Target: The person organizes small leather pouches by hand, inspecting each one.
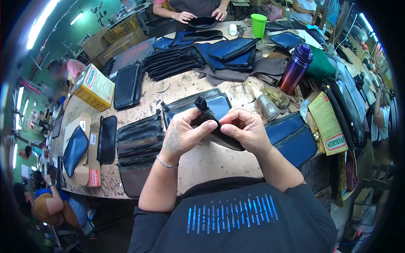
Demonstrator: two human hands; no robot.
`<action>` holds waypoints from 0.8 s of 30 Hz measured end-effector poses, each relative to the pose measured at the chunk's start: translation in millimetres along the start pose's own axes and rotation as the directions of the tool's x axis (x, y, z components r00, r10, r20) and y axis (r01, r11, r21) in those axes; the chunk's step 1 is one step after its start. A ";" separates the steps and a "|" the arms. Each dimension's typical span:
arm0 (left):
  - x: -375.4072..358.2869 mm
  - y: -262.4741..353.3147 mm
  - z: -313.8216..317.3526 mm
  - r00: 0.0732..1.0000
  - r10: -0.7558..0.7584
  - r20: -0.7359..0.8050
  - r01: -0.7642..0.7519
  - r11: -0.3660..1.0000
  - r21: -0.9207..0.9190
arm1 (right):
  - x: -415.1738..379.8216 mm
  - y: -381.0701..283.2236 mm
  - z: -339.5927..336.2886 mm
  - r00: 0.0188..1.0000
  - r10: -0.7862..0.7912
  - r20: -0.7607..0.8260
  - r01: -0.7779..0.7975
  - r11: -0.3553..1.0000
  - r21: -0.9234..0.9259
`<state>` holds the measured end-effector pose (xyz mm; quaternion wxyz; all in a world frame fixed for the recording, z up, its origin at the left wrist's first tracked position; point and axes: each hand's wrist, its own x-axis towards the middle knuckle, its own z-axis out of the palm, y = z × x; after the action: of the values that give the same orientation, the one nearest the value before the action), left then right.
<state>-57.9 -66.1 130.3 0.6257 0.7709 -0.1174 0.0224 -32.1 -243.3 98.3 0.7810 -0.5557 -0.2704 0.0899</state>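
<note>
Between my two hands is a dark, flexible leather-like piece (223,140) with a folded black end sticking up past my left fingers. My left hand (182,131) is closed on its left side, thumb along the edge. On the other side my right hand (248,130) pinches the edge between thumb and fingers. Beneath them lie blue-black panels (219,101) with dark edging. Left of my left wrist is an overlapping row of dark panels (139,141). Blue panels (291,139) lie beyond my right wrist.
A purple bottle (296,69), a glue bottle with a pointed nozzle (266,105) and a yellow EVERGREEN tin (328,124) stand at right. Another EVERGREEN tin (95,87) is at left. Black pieces are stacked (173,61) farther back. Across the table, a person's hands (184,17) touch a black piece.
</note>
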 end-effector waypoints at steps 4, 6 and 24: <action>-8.3 8.9 6.4 0.999 -0.053 -0.011 0.052 0.998 -0.036 | -2.2 -3.9 -2.4 0.971 0.206 0.117 -0.230 0.940 0.251; -10.3 12.2 7.1 0.999 -0.032 0.009 0.032 0.999 -0.031 | -2.9 -2.8 -3.2 0.965 0.233 0.121 -0.258 0.928 0.268; -12.4 9.7 17.6 0.999 -0.034 -0.028 0.029 0.983 -0.180 | -12.3 -19.5 6.4 0.979 -0.197 0.060 0.203 0.879 -0.431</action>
<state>-73.9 -83.1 133.6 0.6947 0.7126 -0.0969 0.0139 -48.9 -250.6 113.7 0.6403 -0.6844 -0.3452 -0.0498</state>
